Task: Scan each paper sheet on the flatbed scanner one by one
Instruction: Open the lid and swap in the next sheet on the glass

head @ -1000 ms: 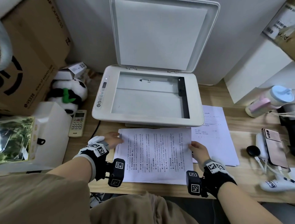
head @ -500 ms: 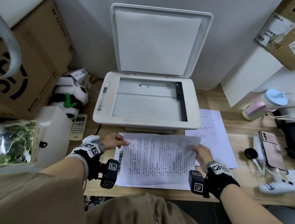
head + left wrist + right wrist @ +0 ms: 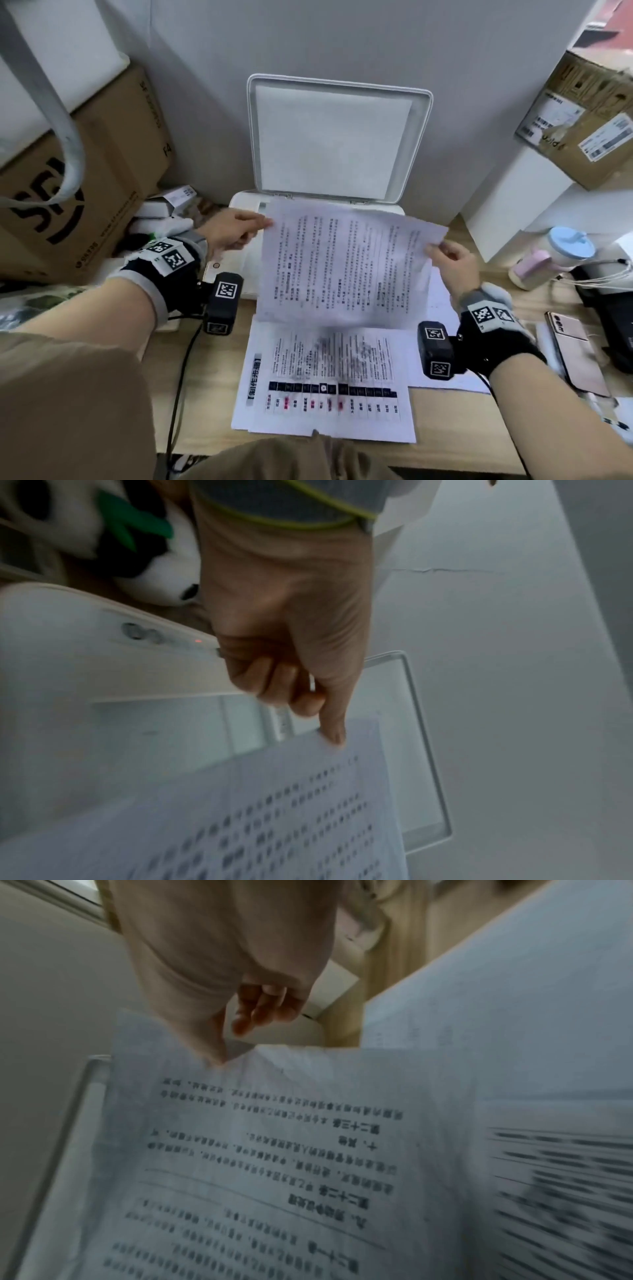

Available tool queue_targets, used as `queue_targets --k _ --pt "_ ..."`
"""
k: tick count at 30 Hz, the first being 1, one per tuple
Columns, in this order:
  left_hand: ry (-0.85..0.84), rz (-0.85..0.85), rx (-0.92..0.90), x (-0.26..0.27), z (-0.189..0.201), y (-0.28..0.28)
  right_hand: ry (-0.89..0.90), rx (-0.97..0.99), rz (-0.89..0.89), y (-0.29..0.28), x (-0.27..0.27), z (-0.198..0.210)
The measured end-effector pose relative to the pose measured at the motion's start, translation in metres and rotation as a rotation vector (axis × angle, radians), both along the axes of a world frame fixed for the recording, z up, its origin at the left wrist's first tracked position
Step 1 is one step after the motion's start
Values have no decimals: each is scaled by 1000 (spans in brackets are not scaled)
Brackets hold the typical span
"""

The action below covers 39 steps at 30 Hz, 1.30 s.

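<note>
The lifted sheet (image 3: 346, 263) hides nearly all the scanner (image 3: 245, 202) glass, its print blurs in both wrist views, and at three o'clock the phone (image 3: 579, 356) is partly cut off.

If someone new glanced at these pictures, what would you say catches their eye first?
First, the printed sheet held up in mid-air, pinched at its far corners by the left hand and the right hand. Behind it stands the scanner against the wall, its lid raised upright. Below, on the wooden desk, lies another sheet with a dark table row.
</note>
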<state>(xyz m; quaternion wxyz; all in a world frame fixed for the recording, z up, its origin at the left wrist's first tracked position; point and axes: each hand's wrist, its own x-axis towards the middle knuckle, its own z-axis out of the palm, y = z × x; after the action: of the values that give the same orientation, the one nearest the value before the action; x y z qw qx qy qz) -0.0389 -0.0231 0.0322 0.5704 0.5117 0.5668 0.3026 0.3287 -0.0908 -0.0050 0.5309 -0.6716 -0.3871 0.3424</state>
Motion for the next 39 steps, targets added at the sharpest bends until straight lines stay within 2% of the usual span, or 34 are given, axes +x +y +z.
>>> queue_targets --k 2,4,8,10,12,14,17,22,28,35,39 --pt "-45 131 130 2 18 13 -54 73 -12 16 -5 27" --pt "-124 197 221 5 34 20 33 168 -21 28 -8 48" --pt "-344 253 148 2 44 26 305 227 69 36 -12 63" --pt "-267 332 157 -3 30 25 386 148 85 36 -14 53" --pt "-66 398 166 -7 11 24 240 5 113 36 -17 35" --pt "91 392 106 -6 -5 19 95 -102 177 34 -21 13" --pt "183 353 64 -4 -32 9 -29 -182 189 33 -24 -21" --pt "336 331 51 -2 -68 11 -268 -315 113 35 -31 -46" --pt "492 288 74 3 -80 15 -423 -389 175 38 -32 -54" --pt "615 283 150 4 -84 23 -562 -363 200 44 -33 -58" --pt "738 142 268 5 -88 27 -693 -291 275 45 -33 -61"
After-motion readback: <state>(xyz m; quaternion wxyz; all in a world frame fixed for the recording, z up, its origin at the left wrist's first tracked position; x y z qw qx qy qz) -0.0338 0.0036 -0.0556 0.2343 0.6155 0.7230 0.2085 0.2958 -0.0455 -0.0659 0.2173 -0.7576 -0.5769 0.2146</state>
